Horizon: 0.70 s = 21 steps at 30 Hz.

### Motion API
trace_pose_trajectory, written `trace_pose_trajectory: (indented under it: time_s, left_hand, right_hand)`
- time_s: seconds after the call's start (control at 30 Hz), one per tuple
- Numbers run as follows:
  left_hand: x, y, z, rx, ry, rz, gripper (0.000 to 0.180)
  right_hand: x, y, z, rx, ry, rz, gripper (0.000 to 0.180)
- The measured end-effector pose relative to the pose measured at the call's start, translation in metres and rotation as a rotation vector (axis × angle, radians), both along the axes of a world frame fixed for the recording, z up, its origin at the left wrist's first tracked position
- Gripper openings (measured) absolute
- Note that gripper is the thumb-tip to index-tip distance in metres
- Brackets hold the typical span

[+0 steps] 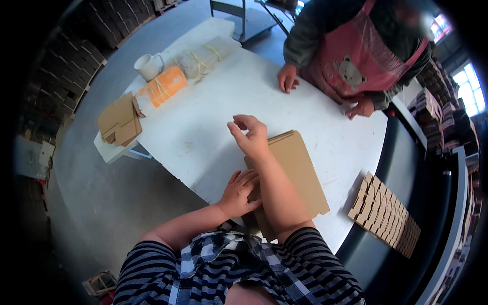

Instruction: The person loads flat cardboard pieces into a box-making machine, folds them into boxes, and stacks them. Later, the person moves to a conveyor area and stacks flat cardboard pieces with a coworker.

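A stack of flat brown cardboard sheets (300, 168) lies on the white table in front of me. My left hand (239, 195) rests against the stack's left edge, its fingers stretched out and the thumb spread apart. Over the stack crosses my right forearm, which hides part of the sheets. Beyond their far left corner my right hand (250, 133) hovers with bent fingers; a gap shows between thumb and forefinger, and I see nothing held there.
Across the white table (203, 137) stands a co-worker in a pink apron (351, 56), hands at the edge. At left are a mug (148, 66), an orange roll (169, 85), a clear-wrapped bundle (203, 58) and cardboard pieces (121, 121). Slotted cardboard (384, 213) overlaps a dark conveyor (401, 152).
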<state>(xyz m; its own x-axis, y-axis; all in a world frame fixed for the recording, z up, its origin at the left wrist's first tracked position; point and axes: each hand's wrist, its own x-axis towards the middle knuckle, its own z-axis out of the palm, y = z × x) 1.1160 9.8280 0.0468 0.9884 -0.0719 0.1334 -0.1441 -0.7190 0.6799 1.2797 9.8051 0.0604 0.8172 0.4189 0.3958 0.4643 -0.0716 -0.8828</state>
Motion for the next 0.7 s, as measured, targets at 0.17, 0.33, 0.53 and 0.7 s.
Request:
trace_pose_trajectory:
  time_s: [0.17,0.33,0.53,0.7]
  left_hand:
    - [0.009,-0.001,-0.002,-0.065,-0.050,-0.047,0.070]
    - [0.003,-0.002,-0.003,-0.290,-0.187,0.047,0.065]
    - [-0.018,0.003,-0.059,-0.705,0.266,0.813,0.062]
    - [-0.022,-0.014,-0.068,-0.689,0.336,0.952,0.059]
  right_hand:
    - [-0.030,-0.043,0.097,-0.025,0.314,0.166,0.022]
    - [-0.115,-0.124,0.111,-0.968,-0.344,-0.037,0.035]
    - [-0.196,-0.165,0.069,-1.172,-0.303,-0.245,0.079]
    - [-0.209,-0.160,0.060,-1.212,-0.337,-0.318,0.083]
